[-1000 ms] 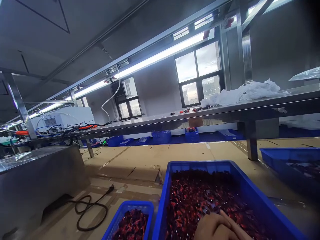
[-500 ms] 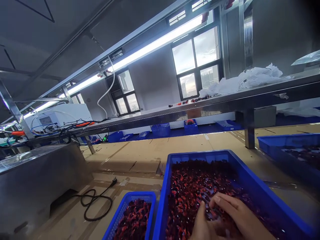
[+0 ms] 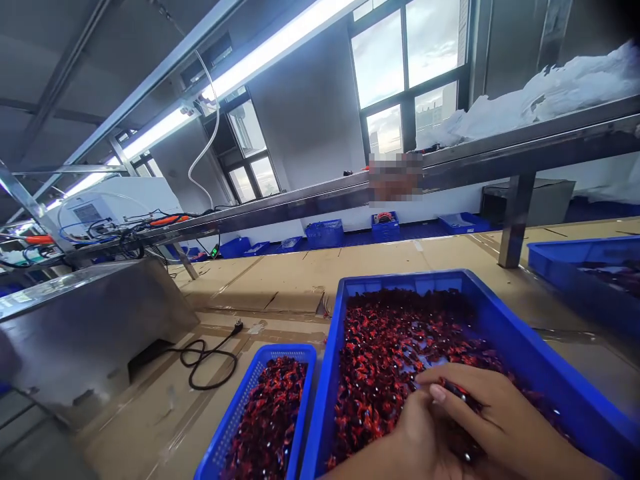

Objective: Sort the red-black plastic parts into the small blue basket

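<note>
Many small red and black pieces (image 3: 370, 360) lie in a large blue tray (image 3: 537, 383). Over the tray's near part, my right hand (image 3: 493, 413) is closed around a dark red-black piece (image 3: 457, 393) that shows between thumb and fingers. My left hand (image 3: 417, 433) is beside it, touching or nearly touching it, palm turned inward; its fingers are mostly hidden behind the right hand. To the left stands a smaller blue basket (image 3: 240, 400) with similar red and black pieces (image 3: 273, 407) in it.
A metal machine housing (image 3: 95, 333) and a black cable with a plug (image 3: 220, 383) are at left on the cardboard-covered table (image 3: 280, 273). Another blue tray (image 3: 565, 260) stands at right. A metal shelf (image 3: 300, 203) with a post (image 3: 517, 220) crosses behind.
The view has shifted, so the trays appear higher. My hands have come closer together, and a dark red-black piece now shows in the right hand's fingers.
</note>
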Motion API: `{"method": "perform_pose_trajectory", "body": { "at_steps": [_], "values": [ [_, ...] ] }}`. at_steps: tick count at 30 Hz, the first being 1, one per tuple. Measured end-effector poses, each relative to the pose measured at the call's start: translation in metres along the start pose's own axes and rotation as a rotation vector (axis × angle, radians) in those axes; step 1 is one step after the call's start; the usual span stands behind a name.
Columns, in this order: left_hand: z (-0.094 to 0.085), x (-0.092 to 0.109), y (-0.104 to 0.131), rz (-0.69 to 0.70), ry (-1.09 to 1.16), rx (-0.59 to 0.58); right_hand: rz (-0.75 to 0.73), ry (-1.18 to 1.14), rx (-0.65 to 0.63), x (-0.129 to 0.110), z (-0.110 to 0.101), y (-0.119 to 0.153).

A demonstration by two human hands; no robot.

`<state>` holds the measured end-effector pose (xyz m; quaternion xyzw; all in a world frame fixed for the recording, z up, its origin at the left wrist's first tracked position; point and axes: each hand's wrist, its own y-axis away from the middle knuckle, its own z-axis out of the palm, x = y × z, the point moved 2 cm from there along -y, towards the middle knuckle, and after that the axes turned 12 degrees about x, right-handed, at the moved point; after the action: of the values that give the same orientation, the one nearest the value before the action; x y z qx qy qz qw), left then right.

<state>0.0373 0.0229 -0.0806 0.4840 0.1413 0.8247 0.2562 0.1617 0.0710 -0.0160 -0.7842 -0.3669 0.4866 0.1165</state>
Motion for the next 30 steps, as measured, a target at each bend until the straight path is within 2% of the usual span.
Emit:
{"method": "perform_pose_trajectory", "body": {
  "at_steps": [5,9,12,18,23,26,30],
  "values": [
    [0.006,0.012,0.011,-0.022,0.089,0.004,-0.057,0.013,0.076,0.003,-0.005,0.002],
    [0.010,0.014,0.025,-0.055,0.121,0.049,-0.036,-0.008,0.110,-0.003,-0.007,0.003],
    [0.016,0.015,0.030,-0.087,0.141,0.080,-0.027,-0.055,0.086,-0.007,-0.007,0.005],
    [0.025,0.016,0.029,-0.094,0.148,0.044,-0.098,-0.039,0.038,-0.009,-0.007,0.009],
    [0.020,0.013,0.019,-0.111,0.185,0.037,-0.140,-0.037,0.044,-0.009,-0.012,0.004],
    [0.018,0.014,0.016,-0.167,0.212,0.036,-0.092,-0.086,0.047,-0.012,-0.015,0.002],
    [0.019,0.024,0.021,-0.185,0.227,0.078,0.100,-0.222,0.103,-0.018,-0.018,0.003]
  ]
}}
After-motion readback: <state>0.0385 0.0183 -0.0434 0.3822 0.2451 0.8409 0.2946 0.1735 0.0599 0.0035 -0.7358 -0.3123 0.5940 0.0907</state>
